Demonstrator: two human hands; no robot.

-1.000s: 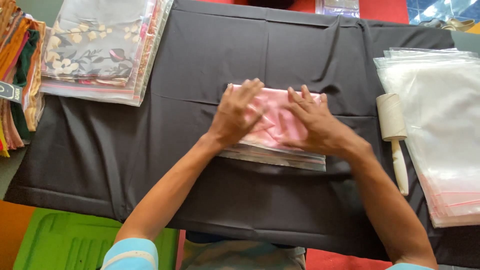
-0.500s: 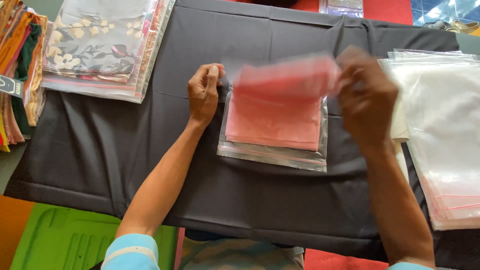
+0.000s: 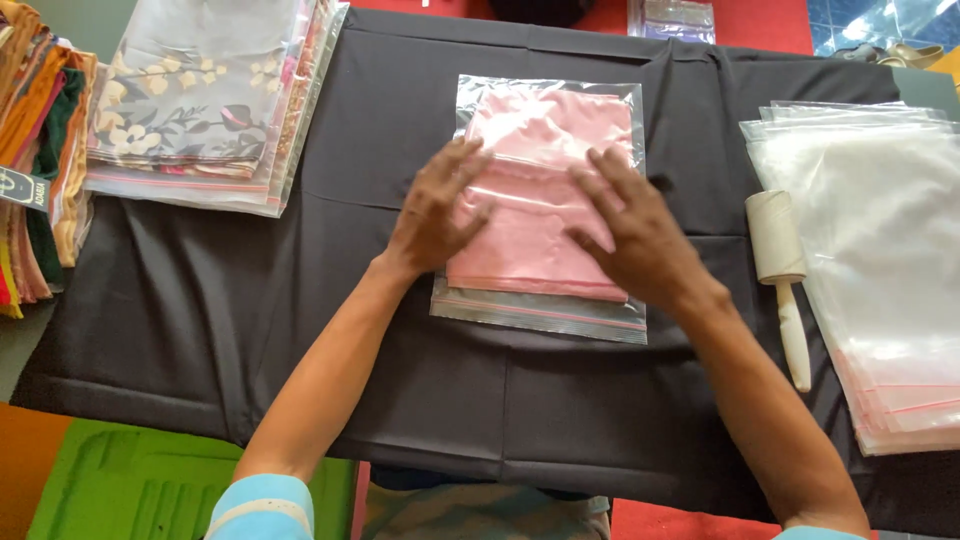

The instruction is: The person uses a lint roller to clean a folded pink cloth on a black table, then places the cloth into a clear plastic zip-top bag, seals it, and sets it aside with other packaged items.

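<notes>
Far left edge: stack of folded cloths [image 3: 40,160] in orange, green and brown. Beside it, far left on the tabletop [image 3: 200,340], which is covered in black cloth: a pile of bagged fabrics [image 3: 200,110], the top one grey with a pale flower print.

Centre: clear bag [image 3: 545,210] lying flat, a pink folded cloth [image 3: 545,170] inside it, a pink seal strip along its near edge.

Left hand [image 3: 435,215] lies palm down on the bag's left side, fingers [image 3: 465,165] spread and flat, gripping nothing. Right hand [image 3: 640,235] lies palm down on the bag's right side, fingers [image 3: 610,170] likewise spread and flat, pressing on the plastic, nothing grasped. The two hands are near each other but apart.

Just right of the bag: lint roller [image 3: 782,270], handle pointing near. Touching it on the right: stack of empty clear bags [image 3: 880,250], pink strips at their near edge.

Near left, below the tabletop: green plastic tray [image 3: 130,485].
</notes>
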